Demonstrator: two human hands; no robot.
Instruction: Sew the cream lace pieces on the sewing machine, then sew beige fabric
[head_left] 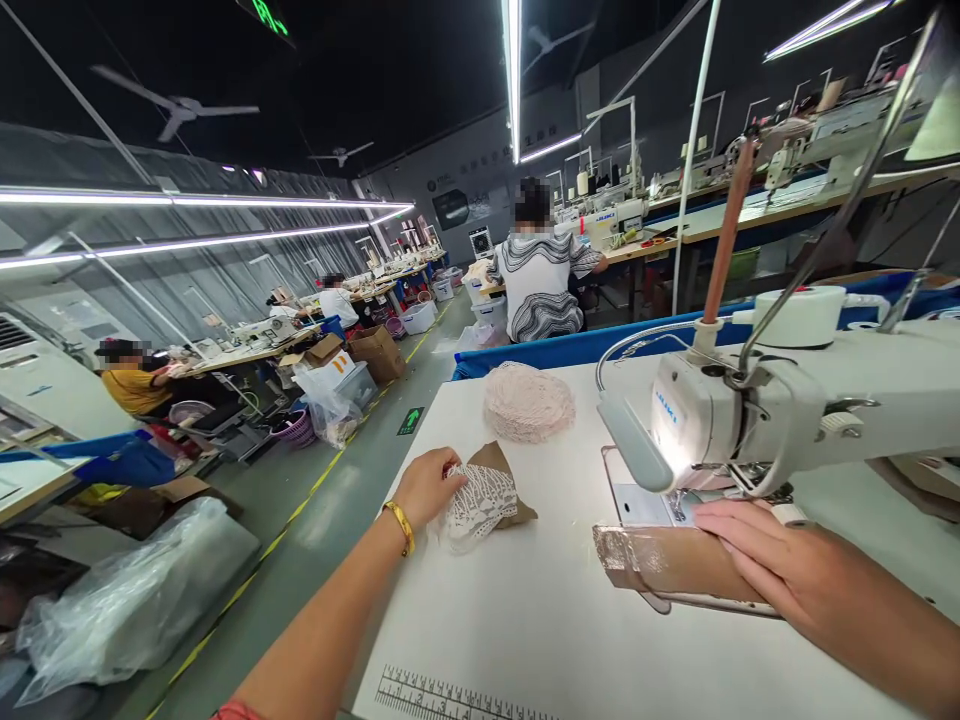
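Observation:
My left hand [427, 490] pinches the edge of a white lace piece [484, 502] on the white table, left of the sewing machine. A brown fabric piece [521, 516] shows from under that lace. My right hand [787, 560] lies flat, fingers stretched together, on a brown fabric strip [667, 562] with a shiny left end. Its fingertips are close to the presser foot [681, 506] of the white sewing machine [750, 410]. The needle's tip is too small to make out.
A pale pink coil of lace trim [529, 402] lies at the table's far side. A printed ruler scale [450, 697] marks the near edge. Beyond a blue cloth trough [540, 352] sits a co-worker [536, 285]. An aisle with a yellow line [300, 510] runs at left.

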